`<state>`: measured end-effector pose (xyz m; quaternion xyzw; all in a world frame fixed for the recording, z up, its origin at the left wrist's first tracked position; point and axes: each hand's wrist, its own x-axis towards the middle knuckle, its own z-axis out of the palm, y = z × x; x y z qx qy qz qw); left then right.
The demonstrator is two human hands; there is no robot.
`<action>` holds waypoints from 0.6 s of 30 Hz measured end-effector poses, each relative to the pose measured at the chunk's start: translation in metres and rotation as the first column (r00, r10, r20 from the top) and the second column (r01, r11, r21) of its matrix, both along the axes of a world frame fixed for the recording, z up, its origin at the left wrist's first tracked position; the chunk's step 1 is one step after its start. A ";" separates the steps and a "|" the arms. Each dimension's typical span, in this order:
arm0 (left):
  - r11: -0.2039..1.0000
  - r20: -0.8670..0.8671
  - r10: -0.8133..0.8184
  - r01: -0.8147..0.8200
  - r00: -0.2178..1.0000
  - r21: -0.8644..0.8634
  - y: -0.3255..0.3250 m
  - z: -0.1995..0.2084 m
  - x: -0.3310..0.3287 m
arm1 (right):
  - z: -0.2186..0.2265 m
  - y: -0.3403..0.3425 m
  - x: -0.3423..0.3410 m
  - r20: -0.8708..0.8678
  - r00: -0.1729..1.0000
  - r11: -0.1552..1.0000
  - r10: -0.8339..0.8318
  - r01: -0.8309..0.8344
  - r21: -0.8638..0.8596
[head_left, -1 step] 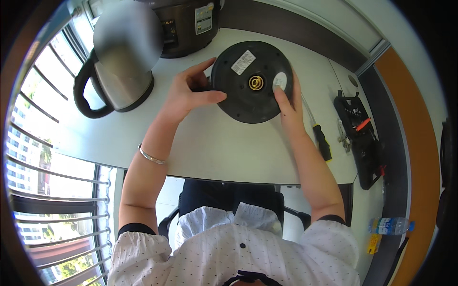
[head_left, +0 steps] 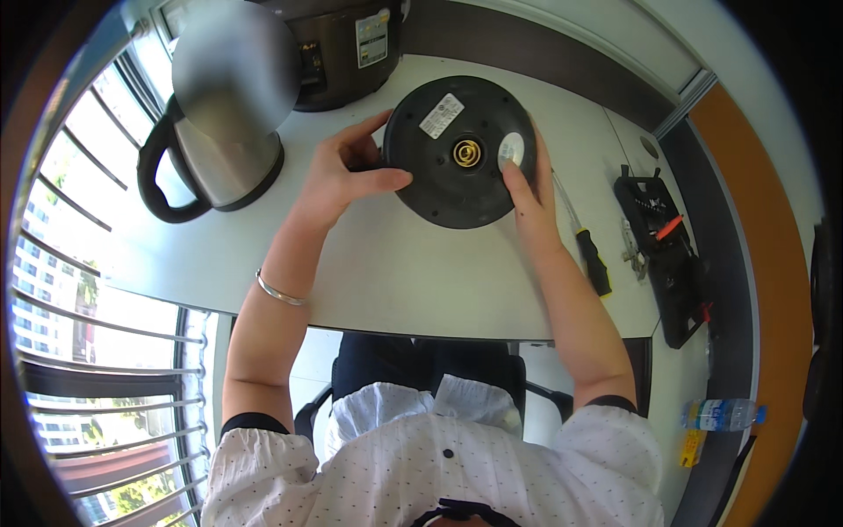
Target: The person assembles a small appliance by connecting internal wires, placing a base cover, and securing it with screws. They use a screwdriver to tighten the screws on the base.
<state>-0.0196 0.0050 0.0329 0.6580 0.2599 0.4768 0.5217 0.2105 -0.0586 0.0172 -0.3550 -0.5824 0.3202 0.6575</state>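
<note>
Between my two hands is a round black kettle bottom (head_left: 465, 198), its flat underside facing up. Brass rings sit at its centre, and it carries a white rectangular label and an oval sticker. My left hand (head_left: 342, 171) grips the left edge, thumb on the face and fingers partly hidden behind. On the opposite edge my right hand (head_left: 531, 189) is closed, its thumb resting by the oval sticker. Whatever lies beneath the disc is hidden. A screwdriver (head_left: 593, 263) with a black and yellow handle lies just right of my right hand.
A steel kettle (head_left: 219, 162) with a black handle stands at the left; its top is blurred. Behind it is a dark cooker (head_left: 351, 57). An open black tool case (head_left: 659, 255) lies on the right of the white table (head_left: 421, 281). A plastic bottle (head_left: 724, 415) is lower right.
The black kettle bottom has shifted very slightly left in the picture along with my left hand. Both hands keep their hold.
</note>
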 end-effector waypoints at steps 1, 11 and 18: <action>1.000 0.014 -0.012 0.012 1.000 -0.019 -0.002 0.003 0.000 | 0.002 -0.001 -0.001 -0.012 1.000 1.000 0.020 -0.020 0.013; 0.981 0.076 -0.048 0.061 0.996 -0.183 -0.001 0.012 -0.005 | 0.009 -0.008 0.000 0.085 0.996 1.000 -0.015 0.014 0.013; 0.997 0.018 -0.013 0.014 1.000 -0.074 -0.003 0.006 -0.001 | 0.012 -0.011 -0.005 0.003 0.999 0.999 -0.034 0.034 0.029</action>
